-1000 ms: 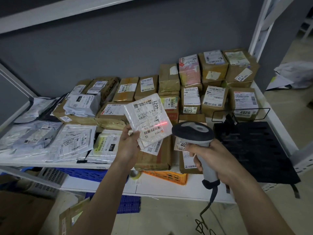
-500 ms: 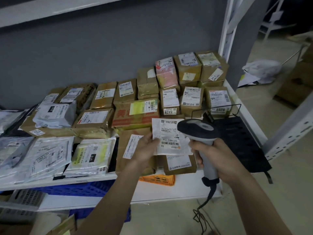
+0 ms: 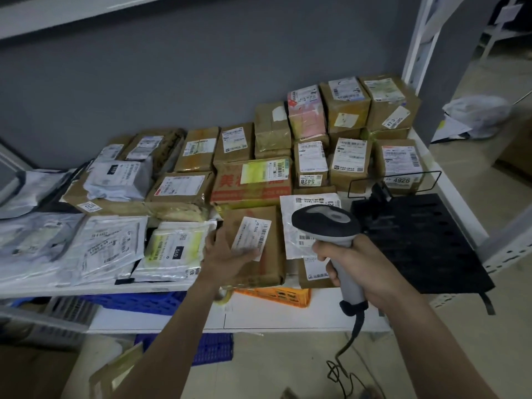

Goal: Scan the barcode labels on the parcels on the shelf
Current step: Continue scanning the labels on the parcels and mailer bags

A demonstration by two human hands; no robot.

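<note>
With the left hand point(image 3: 227, 256) resting flat on the brown parcel point(image 3: 253, 243), its right hand point(image 3: 349, 264) gripping the scanner point(image 3: 326, 226) should aim squarely at that label point(image 3: 251, 237).

Left hand point(image 3: 227, 254) reached forward, palm down, fingers spread flat, right hand point(image 3: 349, 266) curled in a fist-like grip, both forearms extended.

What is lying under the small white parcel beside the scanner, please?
The white parcel lies on a brown box at the shelf's front edge; only the box's front strip and part of its label show. The rest is covered by the parcel and the scanner.
</note>
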